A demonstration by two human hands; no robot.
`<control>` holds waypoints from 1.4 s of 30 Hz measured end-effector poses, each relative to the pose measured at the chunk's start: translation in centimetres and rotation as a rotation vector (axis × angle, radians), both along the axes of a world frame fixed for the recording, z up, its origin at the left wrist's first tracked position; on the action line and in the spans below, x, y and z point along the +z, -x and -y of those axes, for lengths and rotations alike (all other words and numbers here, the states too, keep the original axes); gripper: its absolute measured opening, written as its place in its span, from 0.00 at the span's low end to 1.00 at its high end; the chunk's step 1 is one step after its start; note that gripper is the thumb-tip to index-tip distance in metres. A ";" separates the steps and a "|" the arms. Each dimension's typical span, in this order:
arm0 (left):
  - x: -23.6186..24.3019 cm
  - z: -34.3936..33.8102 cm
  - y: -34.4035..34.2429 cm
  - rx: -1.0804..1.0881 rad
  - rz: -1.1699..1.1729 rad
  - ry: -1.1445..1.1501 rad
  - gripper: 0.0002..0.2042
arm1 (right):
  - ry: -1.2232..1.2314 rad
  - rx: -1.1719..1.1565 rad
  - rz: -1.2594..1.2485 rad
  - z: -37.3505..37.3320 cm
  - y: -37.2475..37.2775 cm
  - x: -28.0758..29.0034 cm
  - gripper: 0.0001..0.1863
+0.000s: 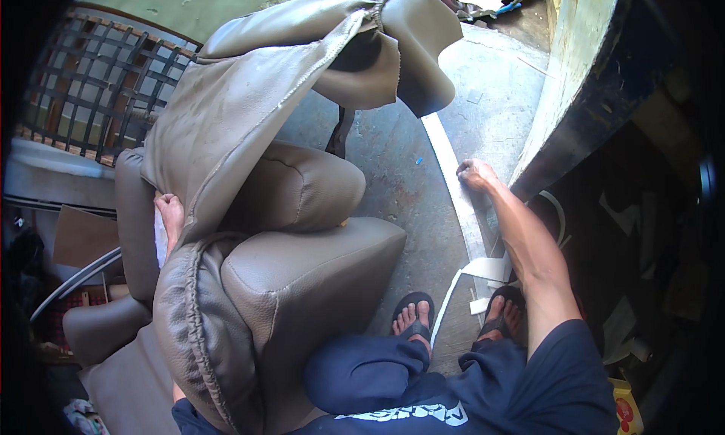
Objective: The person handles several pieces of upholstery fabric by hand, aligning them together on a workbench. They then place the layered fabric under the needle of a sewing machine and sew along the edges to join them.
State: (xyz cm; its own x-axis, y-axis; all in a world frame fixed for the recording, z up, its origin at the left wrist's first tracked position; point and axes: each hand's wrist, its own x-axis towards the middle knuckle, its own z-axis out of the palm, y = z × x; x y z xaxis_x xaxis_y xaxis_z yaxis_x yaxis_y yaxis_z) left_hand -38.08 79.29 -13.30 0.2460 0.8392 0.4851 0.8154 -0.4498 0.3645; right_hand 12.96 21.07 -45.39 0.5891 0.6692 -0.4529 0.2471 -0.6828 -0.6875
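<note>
A large brown leather-like upholstery cover (226,110), with rough raw edges and a gathered seam, drapes over padded brown cushions (317,269) on my left. My left hand (171,211) comes up behind the cushions, its fingers closed at the cover's lower left edge; the forearm is mostly hidden. My right hand (476,174) reaches forward over the floor with its fingers curled together, right beside a long white strip (444,149). What those fingers hold, if anything, is too small to make out.
Black webbing on a frame (98,80) stands at the far left. A tall wooden panel (574,80) leans on the right. White offcuts (487,269) lie by my sandalled feet (413,316) on the grey floor (385,155). A brown padded piece (106,329) sits lower left.
</note>
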 end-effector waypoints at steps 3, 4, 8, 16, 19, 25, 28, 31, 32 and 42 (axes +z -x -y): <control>-1.5 4.3 -6.3 0.007 0.141 0.207 0.15 | 0.054 -0.041 0.082 2.6 -0.7 -0.4 0.14; -0.1 5.9 -5.8 0.044 0.077 0.125 0.15 | 0.057 -0.056 0.049 1.6 -0.1 0.3 0.15; 1.8 9.0 -6.6 0.079 0.065 0.110 0.14 | 0.010 -0.062 0.007 1.1 0.1 0.4 0.16; 2.8 12.3 -8.6 0.117 0.098 0.168 0.14 | 0.036 -0.083 -0.012 1.7 0.1 0.5 0.16; 2.6 12.1 -8.2 0.136 0.100 0.173 0.14 | 0.036 -0.064 0.024 1.7 0.2 1.0 0.16; 1.9 12.6 -8.8 0.146 0.108 0.163 0.14 | 0.046 -0.034 0.093 1.8 -0.2 -0.2 0.14; 2.3 13.2 -9.4 0.170 0.085 0.138 0.13 | 0.073 -0.026 0.092 1.8 -0.7 -0.7 0.14; 3.1 15.0 -10.1 0.229 0.069 0.205 0.13 | 0.070 -0.011 0.028 2.0 -0.5 -0.5 0.17; 3.5 15.7 -10.5 0.239 0.080 0.224 0.13 | 0.045 0.004 0.086 2.3 -0.3 -0.3 0.17; 4.9 17.1 -11.0 0.271 0.066 0.289 0.13 | 0.010 0.019 0.143 2.1 -0.7 -1.3 0.18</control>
